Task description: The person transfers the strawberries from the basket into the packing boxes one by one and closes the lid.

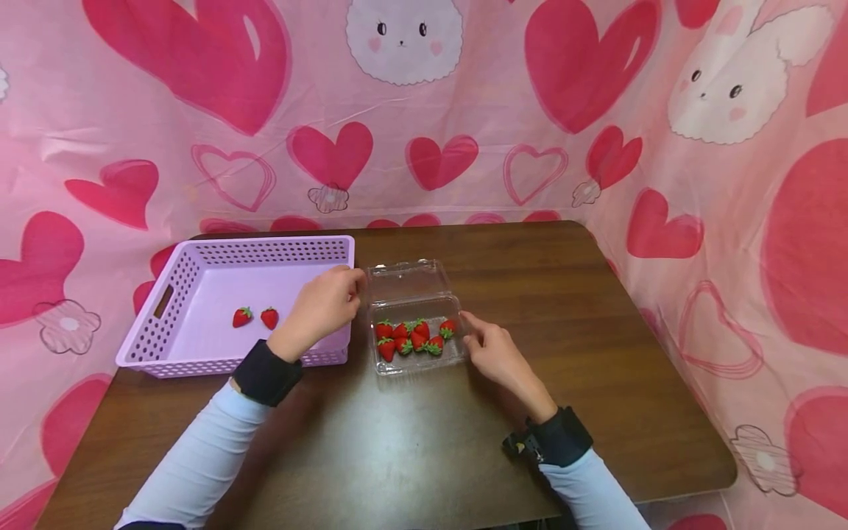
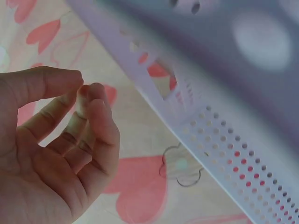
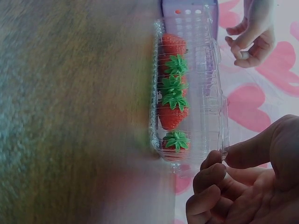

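In the head view a clear plastic clamshell container (image 1: 424, 366) stands on the table, its lid (image 1: 407, 282) folded back. Inside sit several red strawberries (image 1: 419, 338) with green leaves, in rows toward the left, one apart at the right. My right hand (image 1: 500, 357) pinches the container's right rim between thumb and fingers; the right wrist view shows the grip (image 3: 219, 161). My left hand (image 1: 324, 305) hovers between basket and container, its fingers loosely bent and nothing in them. The lilac basket (image 1: 265, 250) lies left of the container, holding two strawberries (image 1: 242, 317).
The brown wooden table (image 1: 563, 294) has rounded corners and stretches to the right of the container. A pink cloth (image 1: 497, 96) with hearts and animal faces hangs behind and beside it. The basket's perforated wall stands close to the container's left side.
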`<state>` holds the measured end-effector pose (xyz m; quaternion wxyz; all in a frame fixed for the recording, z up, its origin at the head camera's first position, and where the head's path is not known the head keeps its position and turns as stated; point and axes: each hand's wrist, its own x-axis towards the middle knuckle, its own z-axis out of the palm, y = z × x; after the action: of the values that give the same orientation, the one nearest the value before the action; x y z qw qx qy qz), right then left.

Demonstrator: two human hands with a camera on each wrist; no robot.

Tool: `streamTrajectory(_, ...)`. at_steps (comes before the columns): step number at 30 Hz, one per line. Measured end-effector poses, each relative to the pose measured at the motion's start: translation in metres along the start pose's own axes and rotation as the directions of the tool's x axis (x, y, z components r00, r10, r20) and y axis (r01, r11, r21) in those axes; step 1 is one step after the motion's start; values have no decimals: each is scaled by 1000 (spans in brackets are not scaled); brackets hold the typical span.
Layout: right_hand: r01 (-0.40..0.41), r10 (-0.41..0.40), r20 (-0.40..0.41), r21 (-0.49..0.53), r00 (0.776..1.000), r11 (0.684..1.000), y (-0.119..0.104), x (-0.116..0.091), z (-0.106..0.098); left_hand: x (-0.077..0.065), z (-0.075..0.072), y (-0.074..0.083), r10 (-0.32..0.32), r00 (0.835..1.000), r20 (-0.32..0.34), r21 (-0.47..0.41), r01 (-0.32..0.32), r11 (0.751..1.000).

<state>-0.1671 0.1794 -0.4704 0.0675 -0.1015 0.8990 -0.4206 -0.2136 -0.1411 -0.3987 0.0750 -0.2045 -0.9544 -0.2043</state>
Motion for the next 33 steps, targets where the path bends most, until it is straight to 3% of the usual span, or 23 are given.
streamTrajectory(3, 2, -2, -1, -2, 1000, 1000, 0, 0, 0, -1, -8, -6, -17, 1000, 8, 8, 17, 1000)
streamTrajectory(10, 4, -4, 2, -2, 1000, 1000, 0, 0, 0, -5, -17, -23, -61, 993, 101, 36, 57, 998)
streamTrajectory(19, 10, -10, 0, -1, 1000, 1000, -1, -1, -1, -10, -28, -38, -129, 985, 114, 71, 122, 990)
streamTrajectory(28, 7, -7, 1, 2, 1000, 1000, -1, -1, -1, -11, -38, -52, -187, 967, 176, 90, 173, 981)
streamTrajectory(33, 6, -6, 6, 7, 1000, 1000, -2, -1, -1, -13, -45, -58, -218, 948, 234, 75, 206, 976)
